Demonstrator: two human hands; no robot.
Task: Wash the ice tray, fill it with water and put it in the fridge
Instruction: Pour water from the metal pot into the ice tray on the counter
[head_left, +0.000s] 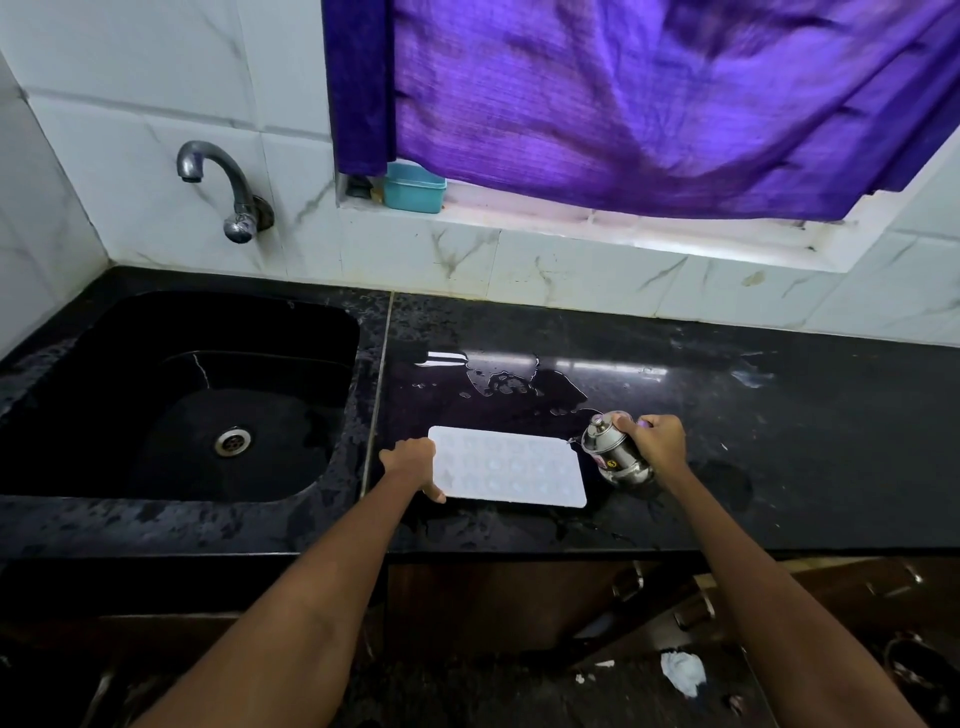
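A white ice tray (511, 467) lies flat on the black counter (753, 441), just right of the sink. My left hand (413, 462) grips its left edge. My right hand (657, 441) holds a small steel vessel (613, 452) tilted toward the tray's right end, its mouth close to the tray's corner. A thin trickle of water seems to run from the vessel to the tray, though it is too faint to be sure.
A black sink (182, 395) with a steel drain sits at the left under a wall tap (223, 182). Spilled water (509, 382) pools behind the tray. A teal box (414, 187) stands on the window ledge under a purple curtain (649, 104). Cabinet drawers lie below.
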